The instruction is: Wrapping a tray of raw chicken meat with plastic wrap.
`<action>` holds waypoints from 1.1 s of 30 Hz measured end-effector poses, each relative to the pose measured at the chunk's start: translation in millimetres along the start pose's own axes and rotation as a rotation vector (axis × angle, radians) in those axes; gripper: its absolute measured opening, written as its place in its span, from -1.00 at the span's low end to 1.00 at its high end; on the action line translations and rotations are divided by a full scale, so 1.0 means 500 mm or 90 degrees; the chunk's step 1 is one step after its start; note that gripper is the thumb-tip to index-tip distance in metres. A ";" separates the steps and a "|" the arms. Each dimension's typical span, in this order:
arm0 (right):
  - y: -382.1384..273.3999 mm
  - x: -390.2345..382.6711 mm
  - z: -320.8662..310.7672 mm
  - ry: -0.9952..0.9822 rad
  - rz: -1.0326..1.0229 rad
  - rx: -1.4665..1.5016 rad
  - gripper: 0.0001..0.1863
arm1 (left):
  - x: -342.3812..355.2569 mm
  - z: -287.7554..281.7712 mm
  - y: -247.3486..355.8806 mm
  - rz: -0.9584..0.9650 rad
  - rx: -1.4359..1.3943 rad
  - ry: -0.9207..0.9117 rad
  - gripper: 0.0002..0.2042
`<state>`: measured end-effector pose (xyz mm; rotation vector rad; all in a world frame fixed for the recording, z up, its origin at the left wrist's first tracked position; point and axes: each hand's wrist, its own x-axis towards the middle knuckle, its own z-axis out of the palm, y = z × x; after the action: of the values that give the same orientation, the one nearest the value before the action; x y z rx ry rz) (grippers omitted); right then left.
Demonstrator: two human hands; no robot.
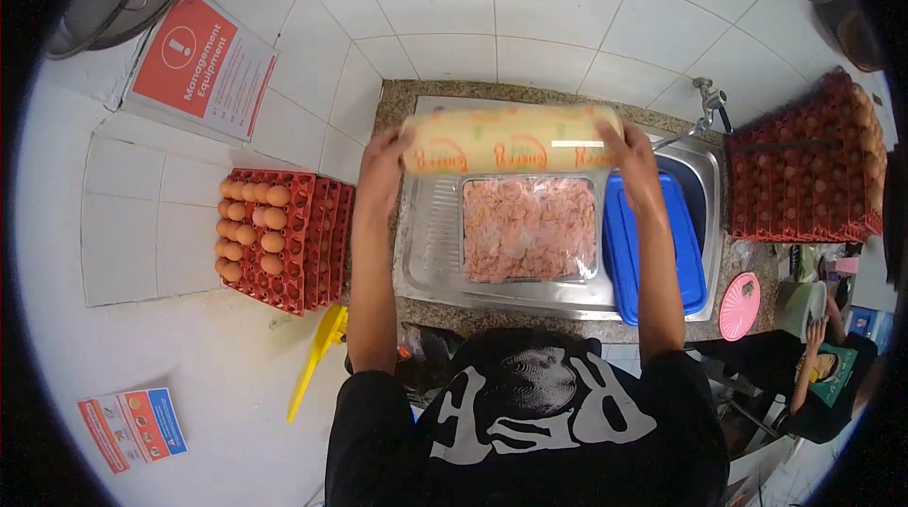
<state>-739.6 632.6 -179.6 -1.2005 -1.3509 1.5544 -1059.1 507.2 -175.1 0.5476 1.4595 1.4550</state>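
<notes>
Both my hands grip a wide roll of printed cling film [506,140], level above the steel drainboard. My left hand [383,166] is closed on the roll's left end, my right hand [632,166] on its right end. Below the roll lies a rectangular tray of pale pink raw meat pieces [527,228], with shiny clear film visible over part of it. A blue plastic lid [651,275] rests at its right, partly over the sink basin [700,204], with my right forearm across it.
Red egg trays [312,233] stand left, more [794,166] right. A tap [709,100] is on the back wall. A yellow plastic utensil [317,360] sits lower left, a pink round plastic item [740,306] right. A co-worker [823,393] holds a pale container [794,308] at lower right.
</notes>
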 end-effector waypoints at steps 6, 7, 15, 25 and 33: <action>0.070 -0.305 -0.036 -0.060 0.140 -0.022 -0.64 | -0.333 -0.093 -0.117 -0.174 0.203 0.046 -0.71; 0.116 -0.352 -0.046 -0.060 0.163 0.006 -0.65 | -0.371 -0.092 -0.153 -0.203 0.117 0.056 -0.73; 0.400 -0.520 -0.072 -0.062 0.309 -0.013 -0.62 | -0.477 -0.162 -0.399 -0.322 0.121 0.095 -0.78; 0.379 -0.394 -0.165 -0.179 0.239 -0.502 -0.40 | -0.306 -0.182 -0.326 -0.177 0.694 -0.145 -0.17; 0.607 -0.080 -0.112 0.065 0.116 -0.319 -0.68 | -0.015 -0.104 -0.542 -0.111 0.615 0.025 -0.55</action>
<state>-660.9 559.4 -471.6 -1.7225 -1.6565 1.2849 -1016.3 424.7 -435.2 0.9296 2.1473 0.5484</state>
